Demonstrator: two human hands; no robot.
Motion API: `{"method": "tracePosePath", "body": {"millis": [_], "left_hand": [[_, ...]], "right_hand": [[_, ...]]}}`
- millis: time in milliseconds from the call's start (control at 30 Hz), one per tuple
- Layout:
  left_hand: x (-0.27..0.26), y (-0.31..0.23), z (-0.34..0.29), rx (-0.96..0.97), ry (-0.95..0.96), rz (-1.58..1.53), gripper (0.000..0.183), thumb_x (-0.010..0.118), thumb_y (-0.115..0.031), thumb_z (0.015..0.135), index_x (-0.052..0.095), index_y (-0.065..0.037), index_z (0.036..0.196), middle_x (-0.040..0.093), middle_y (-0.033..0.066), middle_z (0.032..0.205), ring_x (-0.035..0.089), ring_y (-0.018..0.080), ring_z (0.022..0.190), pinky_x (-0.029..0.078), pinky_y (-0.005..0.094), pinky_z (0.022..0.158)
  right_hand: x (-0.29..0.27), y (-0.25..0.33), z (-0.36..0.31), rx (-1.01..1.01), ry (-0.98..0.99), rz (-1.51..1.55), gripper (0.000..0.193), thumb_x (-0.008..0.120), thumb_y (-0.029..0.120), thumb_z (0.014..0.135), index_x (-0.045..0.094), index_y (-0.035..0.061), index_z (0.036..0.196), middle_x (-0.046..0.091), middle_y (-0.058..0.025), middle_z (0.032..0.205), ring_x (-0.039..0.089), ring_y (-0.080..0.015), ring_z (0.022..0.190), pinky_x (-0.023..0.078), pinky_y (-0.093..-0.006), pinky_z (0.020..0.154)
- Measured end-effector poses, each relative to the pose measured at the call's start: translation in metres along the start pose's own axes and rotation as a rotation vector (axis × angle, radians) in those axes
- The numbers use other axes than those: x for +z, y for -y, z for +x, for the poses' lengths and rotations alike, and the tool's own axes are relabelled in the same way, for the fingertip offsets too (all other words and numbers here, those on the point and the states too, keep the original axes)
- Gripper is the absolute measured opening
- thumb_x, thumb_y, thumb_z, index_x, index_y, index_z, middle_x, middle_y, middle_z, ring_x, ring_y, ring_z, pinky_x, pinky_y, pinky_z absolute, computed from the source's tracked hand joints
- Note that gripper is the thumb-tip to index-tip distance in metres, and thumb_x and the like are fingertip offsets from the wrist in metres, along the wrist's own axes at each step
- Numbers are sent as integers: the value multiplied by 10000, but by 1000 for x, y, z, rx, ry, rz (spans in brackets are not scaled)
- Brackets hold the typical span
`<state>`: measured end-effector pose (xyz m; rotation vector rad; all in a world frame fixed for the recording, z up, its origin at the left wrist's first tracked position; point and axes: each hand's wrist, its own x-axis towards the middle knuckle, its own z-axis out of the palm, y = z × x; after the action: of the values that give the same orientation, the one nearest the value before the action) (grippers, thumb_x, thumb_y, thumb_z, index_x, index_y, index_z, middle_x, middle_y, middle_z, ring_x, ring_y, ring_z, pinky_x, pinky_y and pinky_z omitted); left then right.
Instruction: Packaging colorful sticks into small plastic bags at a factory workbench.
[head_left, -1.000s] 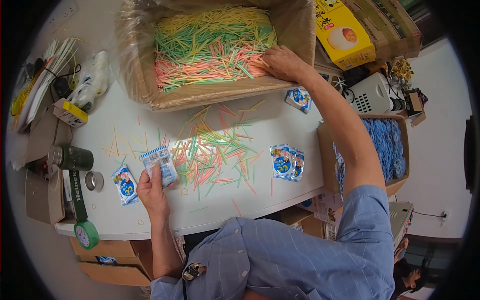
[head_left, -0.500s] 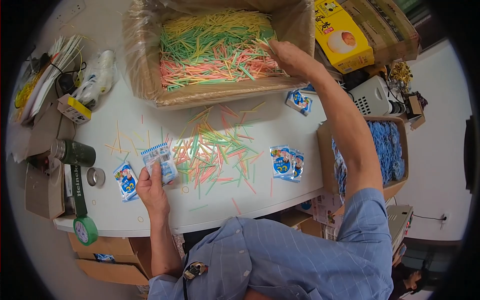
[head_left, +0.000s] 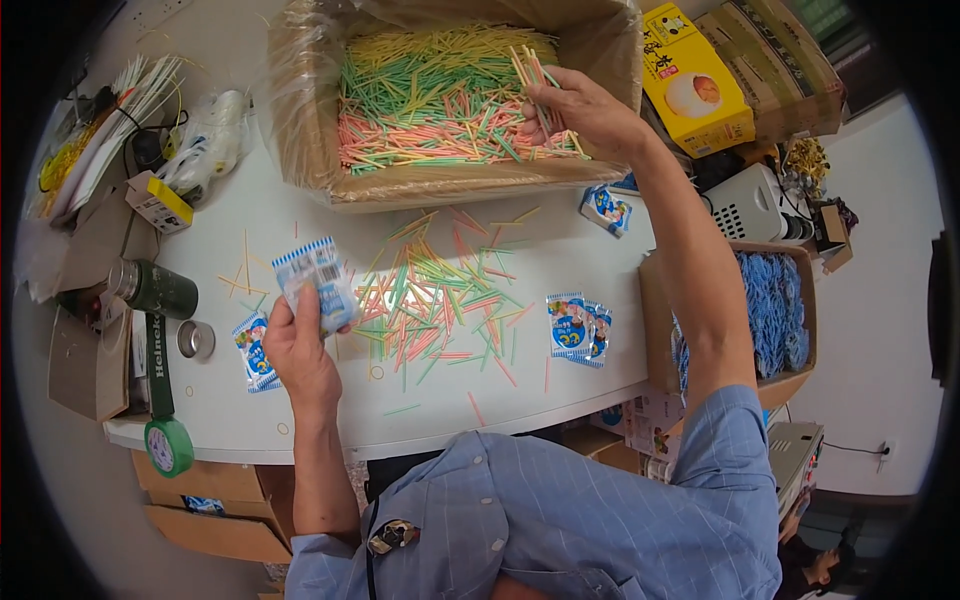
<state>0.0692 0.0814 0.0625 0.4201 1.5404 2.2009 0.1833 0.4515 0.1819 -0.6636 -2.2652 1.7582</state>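
My left hand pinches a small blue-and-white packet upright above the table's left part, thumb across its face. Over the big plastic-lined carton, my right hand is closed on a bunch of thin coloured sticks, their ends poking out past the fingers. Yellow, green and pink sticks fill the carton's bottom. A loose heap of the same sticks lies on the white table between my hands. Flat packets rest under my left hand's packet, partly hidden by that hand.
Two or more packets overlap right of the heap; another packet lies beside the carton. An open box of blue packets stands at the right. At the left are a dark flask, its metal cup and green tape.
My right hand has risen slightly from the sticks in the carton, now with a bunch showing in its fingers. My left hand has lifted its packet a little higher.
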Motion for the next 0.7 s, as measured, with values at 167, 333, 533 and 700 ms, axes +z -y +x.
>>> {"method": "tracePosePath", "body": {"millis": [167,333,533,700], "left_hand": [[34,-22,20,24,64,-255,225,573,-180,1010,627,12,1116,695,59,989,660,111,825,544,277,721],[62,-20,25,-12,124,-405,197,581,-149,1004,635,-11,1133,692,62,1097,655,111,943,524,283,852],[62,30,7,-377,182,-464,218,597,-193,998,623,-19,1126,697,56,980,670,110,800,551,260,691],[44,70,7,-679,293,-427,267,581,-236,998,599,-6,1131,690,115,940,698,183,799,596,312,689]], "right_hand": [[37,5,-12,116,217,303,181,488,184,1037,525,17,1097,639,-92,890,674,-189,747,582,-305,614],[115,-16,-65,263,535,468,231,473,197,1032,505,6,1159,647,-112,879,695,-229,754,586,-326,553],[183,-87,-94,442,731,755,230,561,235,1004,575,19,1083,657,-103,920,697,-221,803,607,-393,646],[201,-124,-107,519,652,892,261,608,195,971,572,2,1142,649,-119,961,695,-245,842,592,-384,633]]}}
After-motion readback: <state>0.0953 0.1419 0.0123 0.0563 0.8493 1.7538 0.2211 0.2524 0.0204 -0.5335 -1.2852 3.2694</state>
